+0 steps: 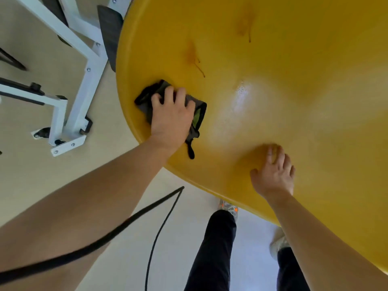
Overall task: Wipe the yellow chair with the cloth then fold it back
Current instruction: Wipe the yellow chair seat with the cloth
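The yellow chair (273, 85) fills the upper right, its glossy seat facing me, with two brownish stains and drip marks near the top. A dark grey cloth (147, 103) with a green inner patch lies bunched on the seat's left edge. My left hand (171, 116) sits on top of the cloth, fingers curled down into it, pressing it against the seat. My right hand (274, 175) lies flat on the seat near its front rim, fingers spread, holding nothing.
White metal table legs (84, 80) with small casters stand on the beige floor at the left. A dark chair back (110, 32) shows behind the seat's left edge. A black cable (159, 227) dangles in front. My legs and shoes are below.
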